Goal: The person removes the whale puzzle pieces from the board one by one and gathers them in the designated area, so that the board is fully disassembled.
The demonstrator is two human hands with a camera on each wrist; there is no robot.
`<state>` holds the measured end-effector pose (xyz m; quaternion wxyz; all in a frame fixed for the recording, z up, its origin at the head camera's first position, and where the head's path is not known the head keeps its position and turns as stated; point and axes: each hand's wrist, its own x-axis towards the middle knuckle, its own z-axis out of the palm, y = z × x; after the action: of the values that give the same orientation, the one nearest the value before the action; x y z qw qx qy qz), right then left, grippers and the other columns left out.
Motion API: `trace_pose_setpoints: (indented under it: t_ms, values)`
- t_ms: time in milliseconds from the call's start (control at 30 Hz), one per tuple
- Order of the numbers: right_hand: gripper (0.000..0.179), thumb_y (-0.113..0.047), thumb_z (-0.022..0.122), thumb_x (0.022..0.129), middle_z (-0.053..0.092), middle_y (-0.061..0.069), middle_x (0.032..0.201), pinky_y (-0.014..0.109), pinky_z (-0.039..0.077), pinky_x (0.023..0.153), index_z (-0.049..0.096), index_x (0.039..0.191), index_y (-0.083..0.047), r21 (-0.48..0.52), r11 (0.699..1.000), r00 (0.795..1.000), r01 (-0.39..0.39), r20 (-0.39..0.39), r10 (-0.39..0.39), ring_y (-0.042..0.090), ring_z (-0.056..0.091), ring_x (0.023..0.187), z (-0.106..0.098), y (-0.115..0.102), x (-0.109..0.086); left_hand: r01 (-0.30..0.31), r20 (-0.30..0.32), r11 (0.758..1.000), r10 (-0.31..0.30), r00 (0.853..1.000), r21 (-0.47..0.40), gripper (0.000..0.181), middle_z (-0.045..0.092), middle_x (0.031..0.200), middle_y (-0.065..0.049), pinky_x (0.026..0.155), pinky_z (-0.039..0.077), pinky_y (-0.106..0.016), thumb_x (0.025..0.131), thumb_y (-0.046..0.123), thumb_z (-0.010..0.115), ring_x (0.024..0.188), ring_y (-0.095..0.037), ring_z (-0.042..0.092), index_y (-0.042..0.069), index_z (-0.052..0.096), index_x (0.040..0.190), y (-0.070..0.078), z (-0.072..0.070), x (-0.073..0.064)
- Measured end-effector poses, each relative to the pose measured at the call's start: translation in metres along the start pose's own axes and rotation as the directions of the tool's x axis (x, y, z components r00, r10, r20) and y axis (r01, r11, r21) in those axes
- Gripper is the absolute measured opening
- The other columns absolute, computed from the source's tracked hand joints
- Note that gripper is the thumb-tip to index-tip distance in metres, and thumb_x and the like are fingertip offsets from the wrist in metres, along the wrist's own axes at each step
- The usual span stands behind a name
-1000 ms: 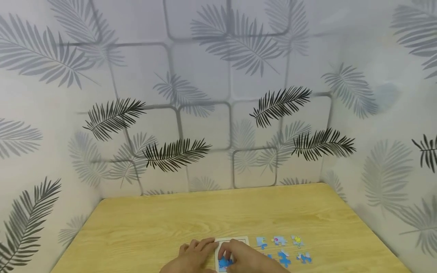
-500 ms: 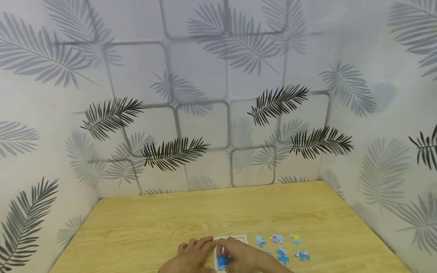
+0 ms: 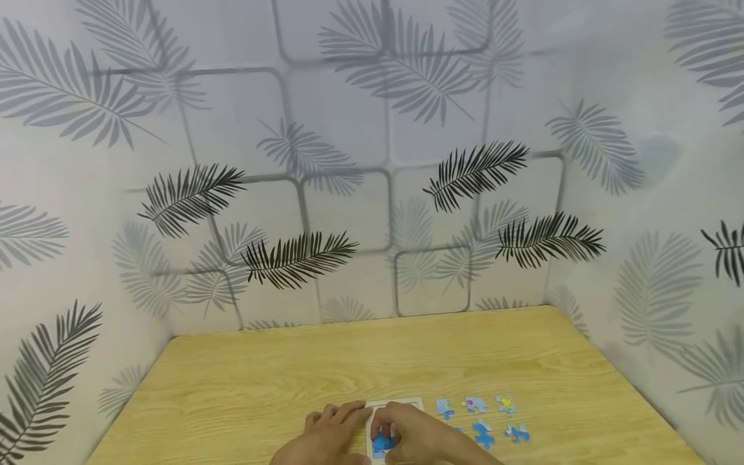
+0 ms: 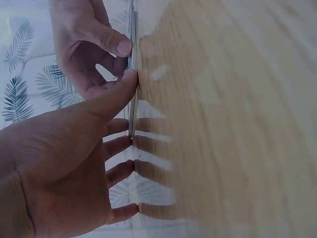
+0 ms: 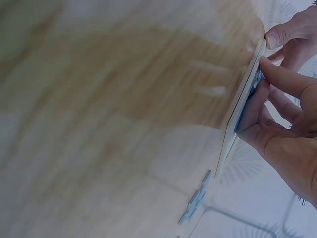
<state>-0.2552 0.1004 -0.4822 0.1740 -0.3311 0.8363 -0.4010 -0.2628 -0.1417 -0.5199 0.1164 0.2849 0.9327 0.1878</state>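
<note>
No readable text; no legible labels, brands or numbers

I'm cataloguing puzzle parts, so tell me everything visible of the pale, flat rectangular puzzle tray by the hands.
The pale, flat rectangular puzzle tray looks like wood or card, thin edge-on, with a light border and darker inner line. It lies flat on the yellow wood-grain table. The left hand touches its left side; the right hand holds a blue puzzle piece over its left part. Hands hide much of it.

Free passage over far tabletop, puzzle pieces at right, wall behind
</note>
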Motion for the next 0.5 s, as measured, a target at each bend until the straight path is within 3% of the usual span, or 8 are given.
trace_pose_setpoints:
  t_ms: [167, 333, 500]
  values:
    - [0.031, 0.002, 0.082, 0.084, 0.056, -0.005, 0.097, 0.022, 0.051, 0.071, 0.07, 0.105, -0.016, -0.008, 1.0, 1.0, 0.005, -0.01, -0.005, 0.005, 0.054, 0.076, 0.0, 0.001, 0.002, 0.034, 0.014, 0.999, -0.034, 0.999, 0.0, 0.079, 0.035, 0.165, 0.0, 0.108, 0.032, -0.066, 0.093, 0.057, 0.069, 0.132, -0.027, 0.041, 0.021, 0.042, 0.157, 0.016, -0.016, -0.007]
    - [0.027, -0.002, 0.08, 0.088, 0.056, -0.004, 0.098, 0.022, 0.051, 0.07, 0.071, 0.108, -0.017, -0.009, 1.0, 1.0, 0.012, -0.013, -0.012, 0.004, 0.055, 0.077, -0.002, 0.004, 0.0, 0.009, -0.001, 1.0, -0.009, 1.0, 0.011, 0.081, 0.034, 0.166, 0.003, 0.106, 0.034, -0.065, 0.091, 0.064, 0.065, 0.132, -0.025, 0.04, 0.025, 0.041, 0.158, 0.001, -0.005, -0.001]
    - [0.026, -0.004, 0.078, 0.09, 0.06, -0.002, 0.101, 0.022, 0.053, 0.067, 0.07, 0.112, -0.015, -0.003, 0.994, 0.992, 0.108, -0.064, -0.108, 0.002, 0.057, 0.073, -0.016, 0.009, -0.013, -0.003, 0.001, 1.0, 0.003, 1.0, 0.016, 0.082, 0.033, 0.166, 0.007, 0.104, 0.034, -0.063, 0.091, 0.069, 0.062, 0.13, -0.022, 0.04, 0.03, 0.04, 0.159, -0.007, 0.003, 0.005]
